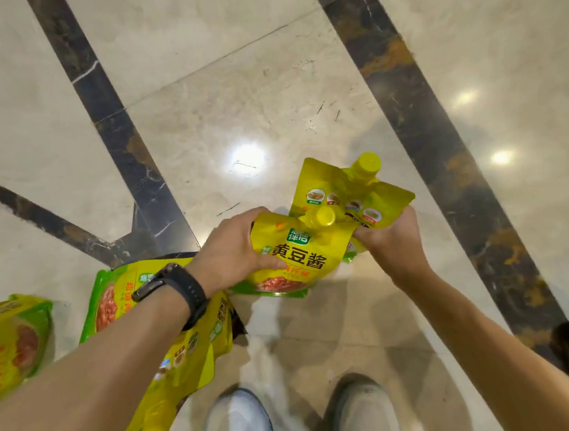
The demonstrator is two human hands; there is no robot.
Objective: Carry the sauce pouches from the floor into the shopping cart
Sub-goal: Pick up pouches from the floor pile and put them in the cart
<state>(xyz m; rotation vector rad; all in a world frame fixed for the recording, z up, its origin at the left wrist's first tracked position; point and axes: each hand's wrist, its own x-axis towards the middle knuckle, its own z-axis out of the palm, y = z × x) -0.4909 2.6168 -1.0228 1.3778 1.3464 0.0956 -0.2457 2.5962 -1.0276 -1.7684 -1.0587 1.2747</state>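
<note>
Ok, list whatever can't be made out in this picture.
Head view:
Shopping cart: out of frame.
Rear sauce pouch: lower part hidden behind the front sauce pouch and the right hand.
Floor pouches: count unclear, the left forearm covers them.
Left-edge pouch: cut off, blurred.

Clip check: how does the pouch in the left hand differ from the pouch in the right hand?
The left-hand pouch faces the camera with its large printed characters. The right-hand pouch shows a side with small round food pictures. The left-hand pouch lies in front, overlapping the lower part of the right-hand pouch, whose spout reaches farther from the camera. Both are yellow, spouted and held in a grip.
</note>
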